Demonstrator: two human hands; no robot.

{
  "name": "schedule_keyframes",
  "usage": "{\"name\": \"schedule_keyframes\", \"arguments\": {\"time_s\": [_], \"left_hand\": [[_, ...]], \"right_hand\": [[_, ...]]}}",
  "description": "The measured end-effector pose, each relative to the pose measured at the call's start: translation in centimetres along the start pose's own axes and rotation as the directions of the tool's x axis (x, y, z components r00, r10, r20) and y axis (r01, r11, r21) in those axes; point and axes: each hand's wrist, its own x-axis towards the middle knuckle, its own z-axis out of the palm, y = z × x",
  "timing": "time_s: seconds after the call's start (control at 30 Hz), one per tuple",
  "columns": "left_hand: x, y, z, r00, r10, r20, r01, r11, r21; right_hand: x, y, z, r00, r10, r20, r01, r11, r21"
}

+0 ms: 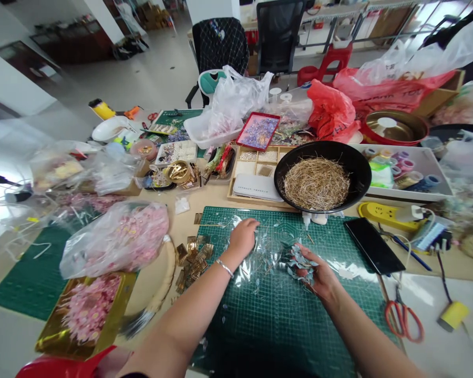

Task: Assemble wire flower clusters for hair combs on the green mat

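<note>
My right hand (319, 275) is wrapped round a bunch of pale blue-green leaf-like pieces (298, 262) above the green cutting mat (276, 315). To its left, my left hand (244, 239) is over the mat with its fingers pressed together; whatever may be between the fingertips is too small to make out. Clear, shiny plastic (246, 262) and small scattered bits lie between the hands. Left of my left forearm sits a pile of gold comb-like pieces (195, 260).
A black bowl of gold wire stems (364, 173) stands behind the mat. A phone (374, 245) and red-handled scissors (404, 317) lie right. Left are a bag of pink flowers (122, 236), a gold tray (51, 336) and a brush (163, 283).
</note>
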Motion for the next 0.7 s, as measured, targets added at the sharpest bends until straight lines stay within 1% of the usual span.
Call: {"name": "schedule_keyframes", "arguments": {"time_s": [0.07, 0.13, 0.2, 0.23, 0.3, 0.37, 0.43, 0.5, 0.6, 0.7], "left_hand": [[1.5, -1.9, -1.1, 0.998, -0.05, -0.026, 0.051, 0.997, 0.055], [2.7, -3.5, -1.6, 0.999, -0.047, -0.016, 0.048, 0.995, 0.084], [3.5, -4.0, -1.6, 1.0, -0.031, -0.005, 0.031, 0.994, 0.102], [3.8, -3.8, -1.4, 1.0, -0.021, -0.007, 0.022, 0.994, 0.106], [4.3, -2.3, -0.8, 1.0, 0.011, -0.02, -0.009, 0.995, 0.099], [5.0, -0.1, 0.2, 0.998, 0.063, -0.02, -0.061, 0.995, 0.077], [5.9, 2.1, 1.2, 0.994, 0.113, 0.001, -0.113, 0.992, 0.053], [6.7, 3.7, 2.2, 0.99, 0.136, 0.024, -0.137, 0.99, 0.034], [7.1, 4.9, 3.2, 0.985, 0.162, 0.053, -0.163, 0.987, 0.01], [6.2, 5.4, 3.8, 0.97, 0.222, 0.101, -0.223, 0.975, -0.006]], "right_hand": [[-0.2, -0.2, 0.0, 1.0, -0.009, -0.002, 0.009, 1.0, -0.004], [-0.4, -0.3, 0.1, 1.0, -0.017, -0.002, 0.017, 1.0, -0.004], [-0.6, -0.3, 0.2, 1.0, -0.019, -0.001, 0.019, 1.0, -0.001], [-0.6, -0.2, 0.2, 1.0, -0.018, -0.002, 0.018, 1.0, 0.001], [-0.8, -0.1, 0.1, 1.0, -0.018, -0.01, 0.018, 1.0, 0.009], [-0.8, 0.1, -0.2, 1.0, -0.022, -0.019, 0.022, 1.0, 0.018], [-0.7, 0.2, -0.4, 0.999, -0.026, -0.028, 0.026, 0.999, 0.023], [-0.6, 0.2, -0.7, 0.999, -0.023, -0.036, 0.024, 0.999, 0.027], [-0.6, 0.2, -1.3, 0.998, -0.024, -0.055, 0.026, 0.999, 0.035], [-0.8, 0.1, -2.0, 0.997, -0.032, -0.074, 0.035, 0.998, 0.043]]}}
